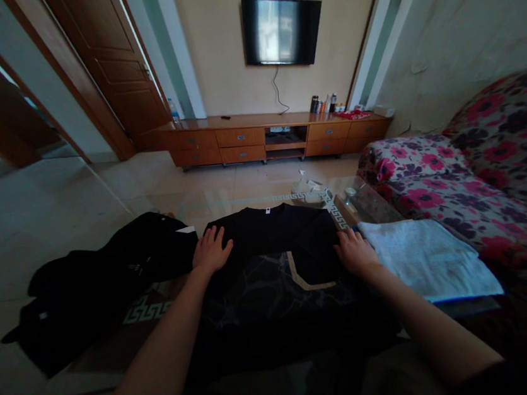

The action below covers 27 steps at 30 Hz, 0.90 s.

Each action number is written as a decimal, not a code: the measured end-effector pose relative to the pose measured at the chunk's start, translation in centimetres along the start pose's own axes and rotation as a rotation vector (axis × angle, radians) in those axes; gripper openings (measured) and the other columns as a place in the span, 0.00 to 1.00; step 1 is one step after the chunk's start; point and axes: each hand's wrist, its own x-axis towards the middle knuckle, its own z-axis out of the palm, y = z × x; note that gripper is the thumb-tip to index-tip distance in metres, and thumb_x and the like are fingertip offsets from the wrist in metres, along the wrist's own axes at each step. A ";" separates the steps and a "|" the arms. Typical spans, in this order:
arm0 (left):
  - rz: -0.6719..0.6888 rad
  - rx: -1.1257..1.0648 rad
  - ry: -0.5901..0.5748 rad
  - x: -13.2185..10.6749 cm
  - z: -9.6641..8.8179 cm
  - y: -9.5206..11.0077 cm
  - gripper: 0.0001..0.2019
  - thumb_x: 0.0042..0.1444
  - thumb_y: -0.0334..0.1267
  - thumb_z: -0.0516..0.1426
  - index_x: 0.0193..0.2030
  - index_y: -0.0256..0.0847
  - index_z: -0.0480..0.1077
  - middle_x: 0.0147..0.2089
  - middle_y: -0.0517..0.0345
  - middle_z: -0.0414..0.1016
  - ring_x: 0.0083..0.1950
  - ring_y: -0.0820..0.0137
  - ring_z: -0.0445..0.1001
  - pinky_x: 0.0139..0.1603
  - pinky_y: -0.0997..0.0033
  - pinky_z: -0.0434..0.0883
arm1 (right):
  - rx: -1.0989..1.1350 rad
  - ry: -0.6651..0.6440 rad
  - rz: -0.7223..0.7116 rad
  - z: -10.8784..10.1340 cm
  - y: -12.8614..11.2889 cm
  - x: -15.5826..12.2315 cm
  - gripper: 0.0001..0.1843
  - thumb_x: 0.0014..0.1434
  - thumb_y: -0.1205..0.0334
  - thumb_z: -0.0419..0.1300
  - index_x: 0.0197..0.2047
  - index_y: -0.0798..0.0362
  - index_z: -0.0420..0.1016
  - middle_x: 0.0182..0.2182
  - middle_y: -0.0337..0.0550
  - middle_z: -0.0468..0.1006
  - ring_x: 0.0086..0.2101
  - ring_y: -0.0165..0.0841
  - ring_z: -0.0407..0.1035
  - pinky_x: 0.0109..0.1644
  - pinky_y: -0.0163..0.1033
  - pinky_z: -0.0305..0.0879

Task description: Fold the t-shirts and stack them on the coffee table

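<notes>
A black T-shirt [268, 235] with a dark patterned panel and a tan angled line lies spread on a glass-topped table [382, 200], its neck on the far side. My left hand [212, 250] rests on the shirt's left shoulder, fingers spread. On its right edge lies my right hand [354, 249], fingers partly bent; whether they pinch the cloth I cannot make out. Left of my left hand is a heap of black clothes [122, 258]. Beside my right hand lies a folded light-blue cloth [427, 255]. The shirt's near end is lost in shadow.
A floral sofa [491, 152] stands along the right side. Beyond the table are crumpled plastic [310, 187] and a small jar [349, 195]. A low wooden cabinet [238, 140] runs along the far wall under a television [282, 30].
</notes>
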 end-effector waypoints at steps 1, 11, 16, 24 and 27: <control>-0.002 -0.002 0.007 0.0 0.0 0.1 0.35 0.67 0.58 0.44 0.74 0.40 0.57 0.77 0.47 0.51 0.78 0.55 0.47 0.74 0.50 0.50 | 0.019 0.048 -0.025 0.0 -0.5 0.3 0.28 0.71 0.52 0.47 0.69 0.55 0.62 0.66 0.60 0.62 0.63 0.50 0.60 0.61 0.52 0.63; -0.064 -0.017 0.158 -0.8 -1.2 1.0 0.25 0.66 0.46 0.47 0.64 0.38 0.70 0.69 0.47 0.67 0.71 0.56 0.62 0.72 0.55 0.58 | 0.108 -0.135 -0.179 4.1 -2.0 1.5 0.36 0.71 0.36 0.39 0.77 0.36 0.43 0.76 0.41 0.36 0.73 0.46 0.32 0.73 0.57 0.38; -0.039 -0.024 0.190 -1.2 -2.1 1.6 0.25 0.69 0.44 0.43 0.60 0.36 0.73 0.66 0.44 0.71 0.69 0.55 0.65 0.71 0.54 0.59 | 0.128 -0.114 -0.226 3.6 -1.4 1.4 0.37 0.70 0.35 0.40 0.77 0.36 0.43 0.76 0.43 0.37 0.73 0.46 0.33 0.73 0.57 0.40; 0.091 0.036 0.022 -2.6 -3.0 2.0 0.27 0.70 0.47 0.42 0.65 0.36 0.69 0.68 0.44 0.68 0.71 0.56 0.62 0.74 0.53 0.53 | 0.098 -0.026 -0.235 2.6 -1.0 0.5 0.36 0.71 0.40 0.44 0.77 0.40 0.45 0.76 0.42 0.37 0.73 0.43 0.34 0.74 0.56 0.38; 0.110 0.048 -0.072 -3.7 -2.9 1.1 0.31 0.69 0.51 0.42 0.72 0.35 0.61 0.75 0.46 0.57 0.77 0.57 0.52 0.75 0.54 0.48 | 0.131 -0.049 -0.345 2.5 -1.3 -0.6 0.41 0.68 0.37 0.47 0.77 0.44 0.43 0.76 0.45 0.40 0.73 0.44 0.37 0.74 0.55 0.38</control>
